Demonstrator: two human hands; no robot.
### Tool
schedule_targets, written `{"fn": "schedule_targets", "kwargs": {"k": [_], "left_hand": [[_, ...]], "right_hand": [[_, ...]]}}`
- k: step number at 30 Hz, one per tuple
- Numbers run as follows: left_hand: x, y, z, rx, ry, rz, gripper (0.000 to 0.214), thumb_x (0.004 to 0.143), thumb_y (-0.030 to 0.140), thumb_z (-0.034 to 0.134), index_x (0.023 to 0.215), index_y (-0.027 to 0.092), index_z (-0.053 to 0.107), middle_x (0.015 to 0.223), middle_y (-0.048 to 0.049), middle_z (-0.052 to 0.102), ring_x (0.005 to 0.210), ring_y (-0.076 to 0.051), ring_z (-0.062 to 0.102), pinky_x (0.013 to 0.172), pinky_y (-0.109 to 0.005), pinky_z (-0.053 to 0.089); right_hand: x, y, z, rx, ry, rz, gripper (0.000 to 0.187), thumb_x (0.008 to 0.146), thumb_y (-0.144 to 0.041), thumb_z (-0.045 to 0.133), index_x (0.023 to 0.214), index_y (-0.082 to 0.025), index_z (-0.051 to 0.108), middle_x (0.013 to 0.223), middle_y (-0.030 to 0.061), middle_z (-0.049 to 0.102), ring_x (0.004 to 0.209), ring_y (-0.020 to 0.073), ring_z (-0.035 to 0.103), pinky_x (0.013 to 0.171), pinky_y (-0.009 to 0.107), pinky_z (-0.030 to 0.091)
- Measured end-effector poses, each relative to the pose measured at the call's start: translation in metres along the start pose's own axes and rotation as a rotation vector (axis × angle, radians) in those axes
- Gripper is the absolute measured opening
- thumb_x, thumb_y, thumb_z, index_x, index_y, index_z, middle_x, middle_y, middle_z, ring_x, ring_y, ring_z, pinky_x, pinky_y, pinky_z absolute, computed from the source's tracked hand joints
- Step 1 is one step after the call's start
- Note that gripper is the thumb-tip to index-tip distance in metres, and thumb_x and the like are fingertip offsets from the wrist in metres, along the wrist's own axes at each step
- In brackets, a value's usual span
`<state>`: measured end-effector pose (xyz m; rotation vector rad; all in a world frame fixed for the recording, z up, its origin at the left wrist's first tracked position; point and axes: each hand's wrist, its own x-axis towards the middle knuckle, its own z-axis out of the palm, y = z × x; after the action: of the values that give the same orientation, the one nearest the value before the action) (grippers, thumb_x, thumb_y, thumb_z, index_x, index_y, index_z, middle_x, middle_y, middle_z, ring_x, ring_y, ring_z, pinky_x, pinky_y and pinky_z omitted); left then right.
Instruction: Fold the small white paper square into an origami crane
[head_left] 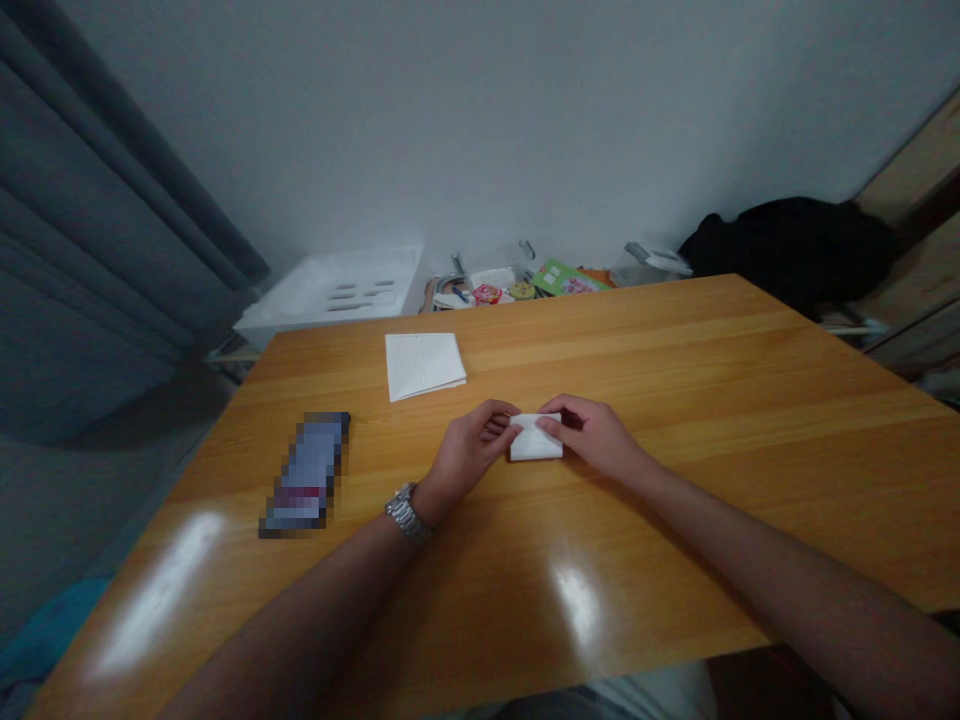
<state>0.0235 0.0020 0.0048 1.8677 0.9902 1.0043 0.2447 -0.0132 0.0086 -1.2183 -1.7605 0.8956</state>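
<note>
A small folded piece of white paper [536, 444] is held just over the middle of the wooden table [712, 400]. My left hand [480, 435], with a metal watch [409, 512] on its wrist, pinches the paper's left upper corner between thumb and fingers. At the right upper corner my right hand [589, 430] grips it too, its thumb lying on the front face. Fingers behind the paper are partly hidden. Farther back to the left lies a larger folded sheet of lined white paper [425, 365].
On the table's left side lies a phone [306, 475], its screen pixelated. Behind the far edge are a white plastic tray [352, 285], assorted small items, a green booklet [564, 279] and a clear container [651, 262]. Black cloth [795, 245] is heaped at the back right.
</note>
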Motion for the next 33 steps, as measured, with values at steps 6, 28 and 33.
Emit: {"fn": "schedule_targets", "kwargs": {"k": [6, 28, 33], "left_hand": [[-0.0009, 0.0024, 0.0019, -0.090, 0.005, -0.041, 0.021, 0.091, 0.029, 0.065, 0.109, 0.017, 0.062, 0.087, -0.0027, 0.071, 0.079, -0.014, 0.069, 0.069, -0.022, 0.058], [0.0011, 0.0073, 0.0014, -0.062, 0.074, -0.053, 0.015, 0.091, 0.030, 0.065, 0.098, 0.016, 0.067, 0.094, -0.0042, 0.072, 0.083, -0.015, 0.069, 0.074, -0.024, 0.056], [0.0005, 0.0041, 0.0024, -0.107, 0.077, -0.072, 0.017, 0.090, 0.032, 0.066, 0.098, 0.017, 0.066, 0.094, -0.0049, 0.072, 0.083, -0.016, 0.069, 0.075, -0.026, 0.057]], "right_hand": [[-0.0007, 0.0001, 0.0003, -0.004, 0.014, 0.005, 0.018, 0.091, -0.037, 0.062, 0.092, -0.021, 0.070, 0.086, 0.0024, 0.071, 0.077, 0.0181, 0.061, 0.069, 0.029, 0.045], [-0.0009, -0.0033, -0.0003, -0.029, 0.018, 0.001, 0.021, 0.091, -0.039, 0.062, 0.092, -0.021, 0.071, 0.085, 0.0026, 0.071, 0.076, 0.0182, 0.061, 0.067, 0.029, 0.044], [-0.0011, -0.0035, -0.0004, -0.036, 0.025, -0.007, 0.020, 0.091, -0.038, 0.062, 0.091, -0.021, 0.071, 0.085, 0.0024, 0.071, 0.075, 0.0179, 0.061, 0.067, 0.029, 0.044]]}}
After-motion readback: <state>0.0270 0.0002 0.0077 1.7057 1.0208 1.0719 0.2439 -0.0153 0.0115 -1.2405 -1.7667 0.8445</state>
